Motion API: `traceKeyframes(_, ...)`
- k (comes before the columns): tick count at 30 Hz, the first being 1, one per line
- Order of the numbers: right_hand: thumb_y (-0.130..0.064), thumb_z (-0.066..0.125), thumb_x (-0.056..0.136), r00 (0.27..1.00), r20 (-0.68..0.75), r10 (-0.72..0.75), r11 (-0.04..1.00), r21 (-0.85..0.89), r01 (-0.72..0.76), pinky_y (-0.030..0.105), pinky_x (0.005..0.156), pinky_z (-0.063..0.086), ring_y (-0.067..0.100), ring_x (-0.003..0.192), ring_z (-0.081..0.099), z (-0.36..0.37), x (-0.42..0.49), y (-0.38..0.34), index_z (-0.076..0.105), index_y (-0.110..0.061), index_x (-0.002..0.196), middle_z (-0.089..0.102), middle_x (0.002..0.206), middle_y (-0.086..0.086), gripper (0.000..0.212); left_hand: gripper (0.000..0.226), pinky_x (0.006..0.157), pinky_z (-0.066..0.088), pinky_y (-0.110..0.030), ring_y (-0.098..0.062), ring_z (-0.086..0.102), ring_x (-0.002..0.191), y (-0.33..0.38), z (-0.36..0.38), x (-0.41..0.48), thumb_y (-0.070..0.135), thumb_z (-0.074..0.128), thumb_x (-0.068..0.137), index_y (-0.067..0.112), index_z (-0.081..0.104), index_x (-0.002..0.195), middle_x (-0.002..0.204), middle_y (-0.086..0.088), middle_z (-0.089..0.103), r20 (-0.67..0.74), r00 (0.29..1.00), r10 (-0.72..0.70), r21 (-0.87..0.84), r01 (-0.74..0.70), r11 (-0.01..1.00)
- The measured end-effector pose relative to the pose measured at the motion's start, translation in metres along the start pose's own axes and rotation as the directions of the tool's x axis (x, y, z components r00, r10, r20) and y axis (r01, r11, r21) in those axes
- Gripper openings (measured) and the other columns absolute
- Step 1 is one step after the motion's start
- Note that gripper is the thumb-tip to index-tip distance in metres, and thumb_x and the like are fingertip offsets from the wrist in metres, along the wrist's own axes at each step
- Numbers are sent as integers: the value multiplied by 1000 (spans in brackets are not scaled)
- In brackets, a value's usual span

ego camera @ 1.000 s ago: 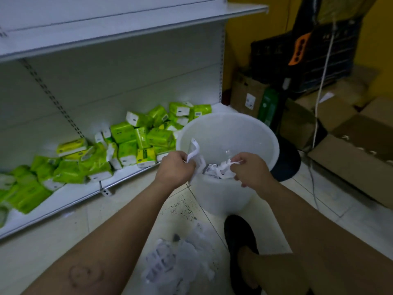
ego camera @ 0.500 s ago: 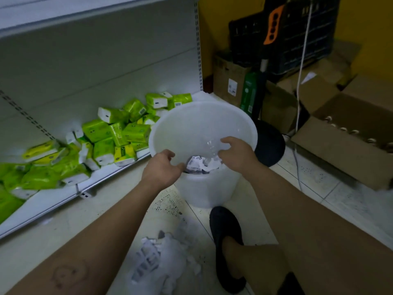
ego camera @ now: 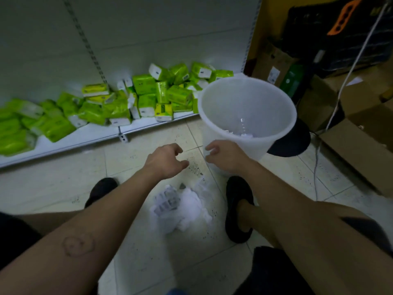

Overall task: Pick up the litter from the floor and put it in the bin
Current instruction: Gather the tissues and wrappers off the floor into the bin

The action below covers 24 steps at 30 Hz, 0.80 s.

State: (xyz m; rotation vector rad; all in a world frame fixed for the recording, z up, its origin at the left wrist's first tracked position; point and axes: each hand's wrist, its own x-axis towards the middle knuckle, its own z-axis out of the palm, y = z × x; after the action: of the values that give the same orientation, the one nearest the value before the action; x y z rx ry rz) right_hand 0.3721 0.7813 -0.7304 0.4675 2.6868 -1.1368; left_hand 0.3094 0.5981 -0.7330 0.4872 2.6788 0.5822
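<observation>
On the tiled floor (ego camera: 63,188) in front of the white shelf unit (ego camera: 89,135), whose bottom shelf carries green tissue packets (ego camera: 148,92), the work area holds the following, largest first.

1. Bin (ego camera: 214,128): a white translucent bucket, upright, standing on the floor just beyond the right shoe (ego camera: 238,209). Its position against the shelf end is unchanged over the last second.

2. Litter (ego camera: 182,207): a pile of crumpled white paper and printed slips lying on the floor between the two shoes, near the bin but apart from it. This pile has not been touched in the interval.

3. Left hand (ego camera: 165,160): one second ago it was at the bin rim gripping crumpled paper. It is now outside the bin, above bare tile just beyond the pile. The fingers are loosely curled and hold nothing.

4. Right hand (ego camera: 223,156): it was also gripping paper over the bin opening and has now withdrawn to the front of the bin's near wall. The fingers are loosely curled and empty. Whether they touch the wall cannot be determined.

5. Deposited paper (ego camera: 244,134): a small white wad is visible at the bottom of the bin, where the hands let it go.

Assessment: one load has been delivered and both hands are free. The task is only partly complete, since the larger share of the litter remains on the floor. The hands are judged to be heading for a second pick-up from the pile.
</observation>
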Motion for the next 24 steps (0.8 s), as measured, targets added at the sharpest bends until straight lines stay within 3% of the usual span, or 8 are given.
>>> traceKeyframes(5,-28,64,84,950,258,178,981,-117,-152,29,99,39,24,125,47,77,3,28,54,-12,129,46,141,8,49,50,93,47,-33,-22,57,112,-69,19,-18,41,67,81,19,55,125,126,-2,61,101,985,-139,-63,146,987)
traceKeyframes(11,-28,58,88,879,385,279,953,-222,-206,32,106,34,27,133,38,148,27,61,40,-12,138,34,149,10,56,48,85,48,-29,-23,61,105,-131,74,-20,40,65,81,18,56,123,122,-6,63,225,939,-262,-47,279,959)
traceKeyframes(14,-26,58,89,877,398,268,956,-218,-194,30,103,34,27,130,41,176,41,75,41,-9,136,42,143,11,53,42,81,47,-28,-24,62,103,-144,112,-9,39,64,81,20,58,118,119,-6,64,318,913,-257,-14,276,961)
traceKeyframes(19,-24,57,89,876,385,291,945,-256,-201,33,88,41,32,118,50,216,66,103,39,-6,134,47,133,17,51,41,90,49,-38,-29,57,108,-166,156,29,33,62,81,17,54,119,119,-10,60,384,885,-265,20,279,960)
traceKeyframes(24,-21,58,86,906,201,373,913,-253,-320,38,84,50,34,100,56,242,91,123,39,-14,132,41,131,15,50,60,91,42,-42,-32,41,122,-186,198,61,27,64,77,17,40,131,135,-13,42,342,911,-230,177,178,968)
